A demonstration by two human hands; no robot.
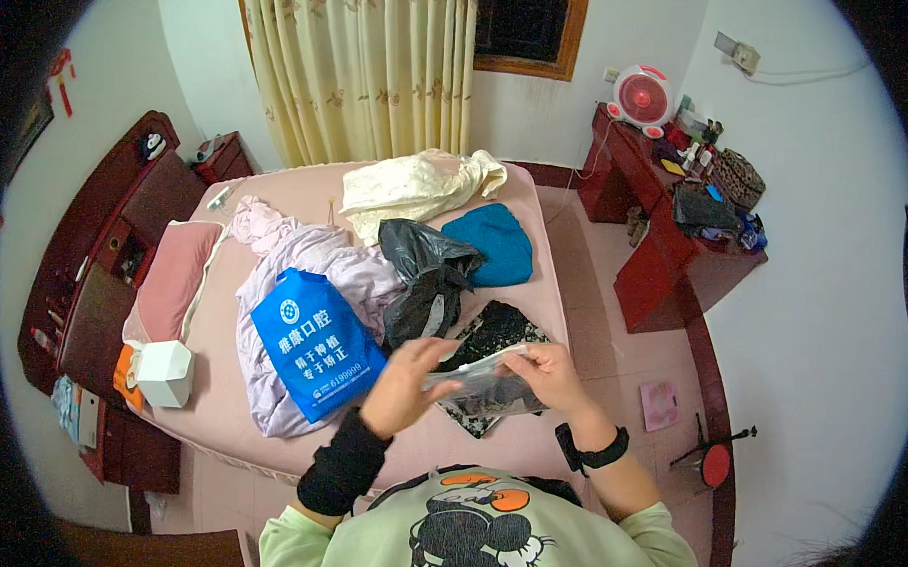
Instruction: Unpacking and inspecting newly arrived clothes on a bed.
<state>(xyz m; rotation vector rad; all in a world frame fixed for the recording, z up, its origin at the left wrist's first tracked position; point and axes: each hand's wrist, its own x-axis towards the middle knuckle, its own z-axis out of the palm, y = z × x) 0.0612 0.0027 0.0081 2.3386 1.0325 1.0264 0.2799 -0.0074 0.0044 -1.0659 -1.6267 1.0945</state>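
Observation:
My right hand [543,374] pinches the upper right corner of a clear plastic zip bag [484,384] and holds it over the near edge of the bed. At the bag's left end is my left hand [414,382], slightly blurred, its fingers and thumb apart; whether it touches the bag I cannot tell. Beneath the bag lies a folded black patterned cloth [493,331] with light speckles. A black plastic bag [424,284] sits just beyond, next to a folded teal cloth [490,245]. To the left, a blue bag with white writing [317,344] rests on a pale lilac blanket [263,402].
A cream cloth [406,191] lies at the bed's far side. A white box [165,374] and a pink pillow [172,271] are at the left, by the dark headboard [85,251]. A red-brown desk [652,276] with a fan [642,97] stands at the right.

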